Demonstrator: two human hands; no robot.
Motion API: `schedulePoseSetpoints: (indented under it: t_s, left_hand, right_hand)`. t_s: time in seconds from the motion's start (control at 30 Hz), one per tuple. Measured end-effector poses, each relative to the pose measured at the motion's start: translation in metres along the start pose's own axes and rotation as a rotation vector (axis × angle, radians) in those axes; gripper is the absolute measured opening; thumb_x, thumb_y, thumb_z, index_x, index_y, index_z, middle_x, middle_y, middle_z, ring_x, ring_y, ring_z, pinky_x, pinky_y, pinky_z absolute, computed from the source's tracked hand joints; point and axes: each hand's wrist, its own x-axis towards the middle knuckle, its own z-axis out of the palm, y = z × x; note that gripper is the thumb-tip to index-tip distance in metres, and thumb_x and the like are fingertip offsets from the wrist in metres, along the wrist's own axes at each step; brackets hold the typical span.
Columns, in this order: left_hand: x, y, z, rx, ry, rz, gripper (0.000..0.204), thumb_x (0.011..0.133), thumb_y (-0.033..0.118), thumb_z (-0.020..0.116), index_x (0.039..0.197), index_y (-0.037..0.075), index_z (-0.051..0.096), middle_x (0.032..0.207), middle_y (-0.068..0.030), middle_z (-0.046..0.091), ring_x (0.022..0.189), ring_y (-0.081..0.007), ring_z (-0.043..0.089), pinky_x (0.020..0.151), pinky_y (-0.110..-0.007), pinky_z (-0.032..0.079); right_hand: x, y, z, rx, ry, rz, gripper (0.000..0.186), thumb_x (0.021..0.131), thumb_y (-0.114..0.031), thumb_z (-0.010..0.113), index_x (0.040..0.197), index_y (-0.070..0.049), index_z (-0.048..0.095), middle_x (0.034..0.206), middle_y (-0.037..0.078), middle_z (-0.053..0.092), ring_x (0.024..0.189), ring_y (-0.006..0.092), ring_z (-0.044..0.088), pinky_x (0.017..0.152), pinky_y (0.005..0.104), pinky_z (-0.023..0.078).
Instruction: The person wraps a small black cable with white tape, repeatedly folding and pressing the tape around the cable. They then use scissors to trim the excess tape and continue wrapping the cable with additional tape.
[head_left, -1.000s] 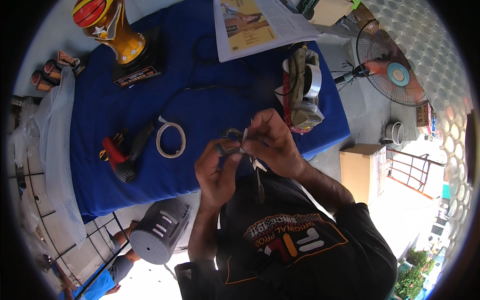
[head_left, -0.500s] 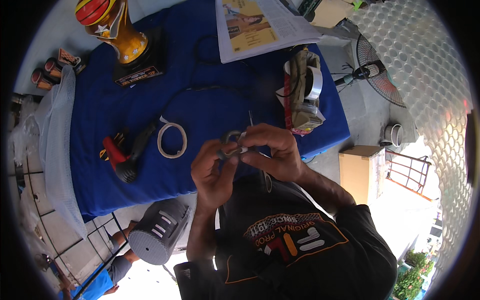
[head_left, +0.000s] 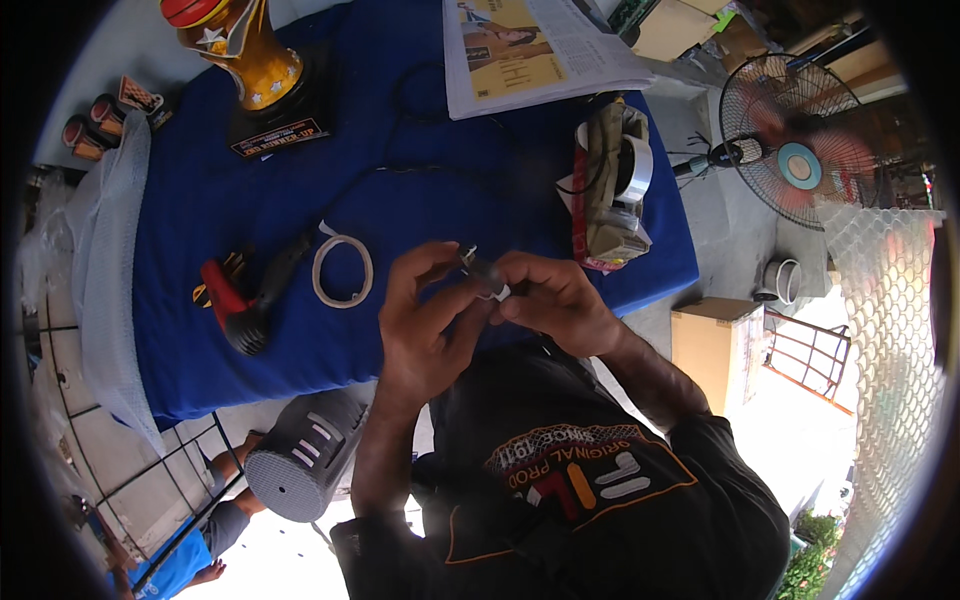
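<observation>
Close in front of my chest, both hands meet on a small dark grey object [head_left: 484,274] with a white end; its kind is hard to make out. My left hand [head_left: 425,325] grips it from the left, the index finger bent above it. The fingertips of my right hand [head_left: 555,300] pinch the white end. My hands cover much of it. On the blue cloth [head_left: 420,215], left of my hands, lies a thin roll of tape [head_left: 318,285] with a loose end. Farther left rests a red and black blow dryer [head_left: 228,300], with something yellow and black behind it.
A gold trophy [head_left: 265,80] stands at the far left, newspapers [head_left: 500,90] at the back. A holder [head_left: 603,200] with tape rolls sits right. Beyond are a fan [head_left: 800,150] and a cardboard box [head_left: 712,345]. A grey stool [head_left: 300,460] and a person [head_left: 185,560] are lower left.
The grey object has turned between my hands, and its curved shape no longer shows. My left index finger has risen. The view has shifted, bringing more of the fan into sight.
</observation>
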Motion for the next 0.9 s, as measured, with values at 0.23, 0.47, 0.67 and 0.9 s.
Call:
schedulePoseSetpoints:
  t_s: [0.23,0.47,0.67,0.9]
  left_hand:
    - [-0.004,0.002,-0.002,-0.131,-0.028,-0.188,0.014,0.075,-0.009,0.076,0.085,-0.002,0.070,0.099,-0.0127,0.065,0.089,-0.0201,0.068,0.075,-0.029,0.054]
    - [-0.008,0.004,0.005,-0.158,-0.074,-0.355,0.008,0.081,-0.006,0.074,0.084,-0.001,0.069,0.092,-0.0104,0.066,0.082,-0.0161,0.064,0.073,-0.027,0.049]
    - [-0.018,0.014,-0.002,-0.255,0.021,-0.400,0.008,0.083,-0.003,0.074,0.087,-0.002,0.068,0.090,-0.0107,0.066,0.082,-0.0186,0.067,0.070,-0.029,0.051]
    - [-0.008,0.018,0.013,-0.196,0.191,-0.446,0.010,0.089,-0.004,0.070,0.099,-0.002,0.066,0.092,-0.0049,0.064,0.076,-0.0073,0.061,0.067,-0.019,0.047]
  right_hand:
    - [0.000,0.002,-0.009,0.096,0.017,-0.001,0.024,0.098,-0.001,0.057,0.122,0.003,0.059,0.104,0.009,0.066,0.095,0.0129,0.062,0.082,0.0286,0.051]
    - [0.001,0.020,-0.005,0.013,0.189,-0.030,0.022,0.098,-0.004,0.061,0.118,0.005,0.061,0.099,0.008,0.066,0.091,0.0120,0.063,0.079,0.0278,0.052]
    - [0.014,-0.006,-0.039,-0.451,0.561,-0.065,0.021,0.096,-0.006,0.065,0.115,0.003,0.062,0.097,0.006,0.068,0.089,0.0096,0.064,0.078,0.0248,0.053]
    - [0.017,0.005,-0.016,0.197,0.133,0.025,0.023,0.098,-0.005,0.062,0.119,0.003,0.062,0.106,0.008,0.066,0.094,0.0139,0.067,0.088,0.0313,0.057]
